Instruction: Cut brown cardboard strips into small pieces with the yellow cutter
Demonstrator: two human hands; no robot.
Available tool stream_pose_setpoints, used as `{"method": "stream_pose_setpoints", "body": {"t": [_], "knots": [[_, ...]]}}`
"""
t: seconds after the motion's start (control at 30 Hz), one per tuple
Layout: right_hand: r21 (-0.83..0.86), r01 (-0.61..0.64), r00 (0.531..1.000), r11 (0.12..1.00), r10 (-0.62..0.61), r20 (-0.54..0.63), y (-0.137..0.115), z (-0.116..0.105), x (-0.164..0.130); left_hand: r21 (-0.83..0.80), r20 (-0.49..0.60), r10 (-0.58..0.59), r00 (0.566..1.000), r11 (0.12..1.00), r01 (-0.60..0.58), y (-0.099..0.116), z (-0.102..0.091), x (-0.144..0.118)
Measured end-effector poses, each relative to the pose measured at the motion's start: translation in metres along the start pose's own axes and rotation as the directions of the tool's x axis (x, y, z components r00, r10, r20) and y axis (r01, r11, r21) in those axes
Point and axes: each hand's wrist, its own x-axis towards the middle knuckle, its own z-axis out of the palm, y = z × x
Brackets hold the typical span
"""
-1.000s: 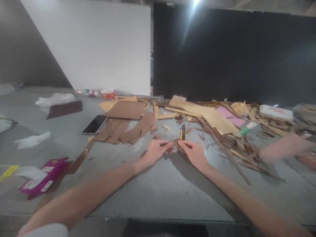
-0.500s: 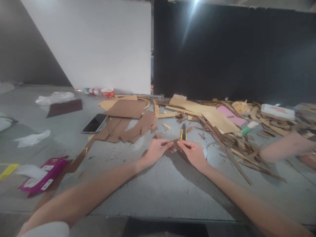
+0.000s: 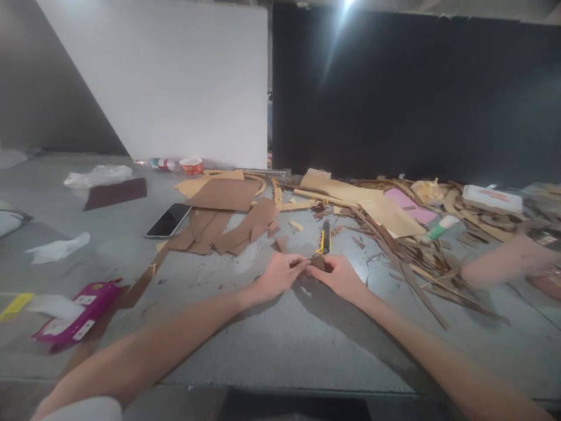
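Cardboard scrap (image 3: 316, 262) pinched between left hand (image 3: 280, 273), right hand (image 3: 339, 277), fingertips meeting

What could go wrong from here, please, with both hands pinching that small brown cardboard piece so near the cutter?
The yellow-and-black cutter lies just beyond the left hand and right hand; whether its blade is out cannot be told, so reaching forward might nick a finger. The small cardboard piece, pinched between both hands, could tear or slip. The phone lies against the loose cardboard offcuts and might get scratched or buried.

both hands (image 3: 307, 275) fingertip to fingertip
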Motion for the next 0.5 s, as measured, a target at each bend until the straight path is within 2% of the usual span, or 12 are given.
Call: {"method": "stream_pose_setpoints", "body": {"t": [0.27,0.5], "knots": [[-0.013,0.002,0.998,1.000,-0.002,0.059,-0.002,-0.004,0.001,-0.052,0.014,-0.021,1.000,0.998,0.021,0.001,0.000,0.004],[-0.060,-0.030,0.994,0.998,0.036,0.103,0.011,-0.012,0.007,-0.074,-0.028,-0.078,0.997,0.994,0.075,-0.001,-0.002,0.006]]}}
